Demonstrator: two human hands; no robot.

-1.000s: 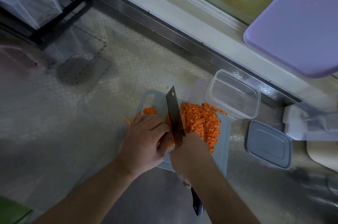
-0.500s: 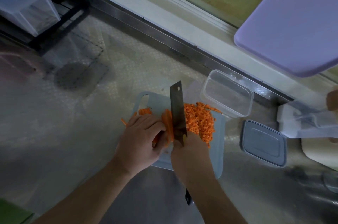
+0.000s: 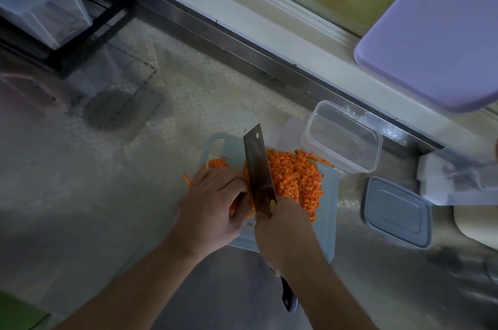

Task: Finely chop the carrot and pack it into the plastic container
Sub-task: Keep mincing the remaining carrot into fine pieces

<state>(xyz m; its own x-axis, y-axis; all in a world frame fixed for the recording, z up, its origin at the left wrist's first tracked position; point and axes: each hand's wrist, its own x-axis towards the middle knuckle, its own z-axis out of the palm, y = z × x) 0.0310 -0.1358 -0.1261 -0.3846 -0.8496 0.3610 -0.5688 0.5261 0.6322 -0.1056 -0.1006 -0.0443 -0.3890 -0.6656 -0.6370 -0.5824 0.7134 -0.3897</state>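
A pale blue cutting board (image 3: pixel 327 224) lies on the counter. A heap of finely diced carrot (image 3: pixel 296 178) covers its right half. My left hand (image 3: pixel 213 203) holds a bundle of carrot strips (image 3: pixel 246 178) down with curled fingers. My right hand (image 3: pixel 283 232) grips the handle of a cleaver (image 3: pixel 260 168), whose blade stands against the strips beside my left fingers. More strips (image 3: pixel 217 163) lie near the board's handle hole. The clear plastic container (image 3: pixel 345 138) stands open and empty beyond the board. Its grey lid (image 3: pixel 396 212) lies to the right.
A lilac board (image 3: pixel 436 30) leans at the window sill, upper right. A white box (image 3: pixel 458 184) sits at the right edge. A clear bin on a black rack (image 3: pixel 40 3) stands at the far left. A round drain (image 3: pixel 113 111) is set in the textured counter.
The cleaver has kept chopping up and down beside my left fingers, working leftward through the strips. My left hand has stayed on the bundle.
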